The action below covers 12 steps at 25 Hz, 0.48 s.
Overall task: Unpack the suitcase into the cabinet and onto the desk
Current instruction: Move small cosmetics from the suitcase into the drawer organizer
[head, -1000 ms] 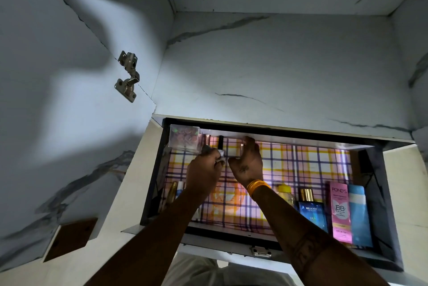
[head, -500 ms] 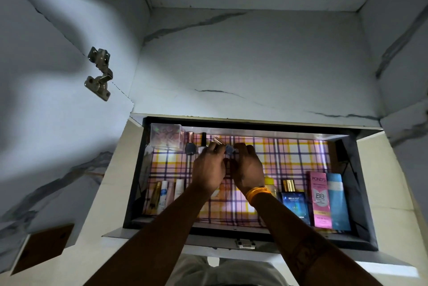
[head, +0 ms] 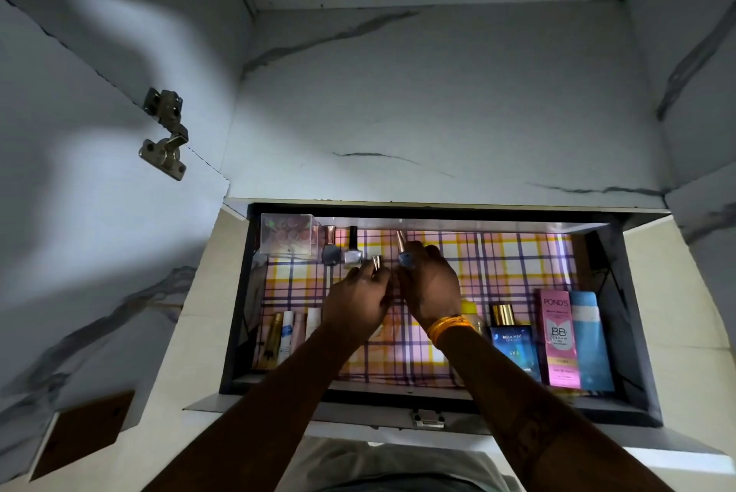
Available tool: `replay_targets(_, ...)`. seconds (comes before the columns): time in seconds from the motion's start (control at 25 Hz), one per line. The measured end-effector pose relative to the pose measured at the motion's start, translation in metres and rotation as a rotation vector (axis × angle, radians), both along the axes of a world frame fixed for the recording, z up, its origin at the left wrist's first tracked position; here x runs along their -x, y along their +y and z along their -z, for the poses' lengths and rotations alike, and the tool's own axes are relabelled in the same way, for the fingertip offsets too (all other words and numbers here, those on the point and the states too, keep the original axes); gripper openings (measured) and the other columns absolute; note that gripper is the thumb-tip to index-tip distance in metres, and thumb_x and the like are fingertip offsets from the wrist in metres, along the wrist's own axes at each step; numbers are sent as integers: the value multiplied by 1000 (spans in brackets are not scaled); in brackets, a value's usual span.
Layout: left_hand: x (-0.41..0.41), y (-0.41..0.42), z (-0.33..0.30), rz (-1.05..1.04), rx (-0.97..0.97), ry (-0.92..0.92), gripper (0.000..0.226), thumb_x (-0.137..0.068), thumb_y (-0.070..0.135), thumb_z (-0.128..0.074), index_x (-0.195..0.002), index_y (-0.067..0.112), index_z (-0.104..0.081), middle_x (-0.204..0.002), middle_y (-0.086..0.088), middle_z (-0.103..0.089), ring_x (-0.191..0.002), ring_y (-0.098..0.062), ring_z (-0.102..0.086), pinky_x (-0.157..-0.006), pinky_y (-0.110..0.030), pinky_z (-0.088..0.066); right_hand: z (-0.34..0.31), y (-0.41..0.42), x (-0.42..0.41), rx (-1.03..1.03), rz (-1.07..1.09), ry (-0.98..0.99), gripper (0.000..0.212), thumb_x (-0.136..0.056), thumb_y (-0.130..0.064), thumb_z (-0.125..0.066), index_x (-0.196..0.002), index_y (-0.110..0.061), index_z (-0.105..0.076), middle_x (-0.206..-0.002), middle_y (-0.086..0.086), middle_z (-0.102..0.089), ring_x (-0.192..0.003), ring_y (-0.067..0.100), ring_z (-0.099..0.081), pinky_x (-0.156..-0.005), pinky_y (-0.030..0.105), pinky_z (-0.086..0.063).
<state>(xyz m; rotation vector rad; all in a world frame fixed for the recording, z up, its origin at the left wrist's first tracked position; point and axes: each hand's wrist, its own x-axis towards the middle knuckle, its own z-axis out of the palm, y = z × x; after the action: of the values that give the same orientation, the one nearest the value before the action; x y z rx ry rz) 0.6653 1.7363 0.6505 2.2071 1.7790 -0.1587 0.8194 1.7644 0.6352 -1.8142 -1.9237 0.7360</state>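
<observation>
Our right hand [head: 432, 280] pinches a small blue bottle [head: 407, 258] in the middle of the frame. Our left hand [head: 358, 298] holds another little bottle [head: 376, 263]. Both are inside the drawer [head: 633, 332] of the cabinet. Two bottles [head: 341, 250] already stand in the back row, upper left, beside one clear box [head: 288, 234]. Two boxes [head: 573, 340] and one blue perfume [head: 513, 344] stand lower right. We cannot see the suitcase, so we cannot tell what is left.

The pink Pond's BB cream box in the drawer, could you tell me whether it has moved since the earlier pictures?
No. The pink Pond's box stands between the blue perfume bottle and the blue tube, as before; only the camera shifted.
</observation>
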Motion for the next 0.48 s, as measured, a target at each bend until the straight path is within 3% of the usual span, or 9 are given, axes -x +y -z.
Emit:
replay_targets(0.12, -4, 19, -9, -35, 29, 6, 47, -100, 27, -58, -145, 18, -48, -152, -9, -44, -129, -31, -56, -90, -39, -59, 1, -4, -3, -20, -48, -9, 30, -92, -18, -69, -122, -11, -67, -107, 13, -66, -82, 33, -68, -65, 31, -50)
replay_targets(0.24, -4, 35, -13, -66, 59, 9, 44, -101, 27, -60, -142, 20, -49, -152, -6, -40, -133, -30, -52, -90, -39, -60, 2, 0, -4, 8, -72, -11, 37, -89, -7, -66, -125, -9, -69, -116, 13, -66, -91, 33, -69, -75, 35, -57)
replay_targets(0.48, 6, 48, -17, -5, -13, 54, 44, -100, 26, -61, -142, 21, -50, -146, -5, -50, -130, -29, -54, -93, -41, -54, -2, 13, 13, 11, -114, -16, 38, -90, -5, -64, -126, -12, -70, -118, 12, -68, -98, 32, -69, -81, 37, -57)
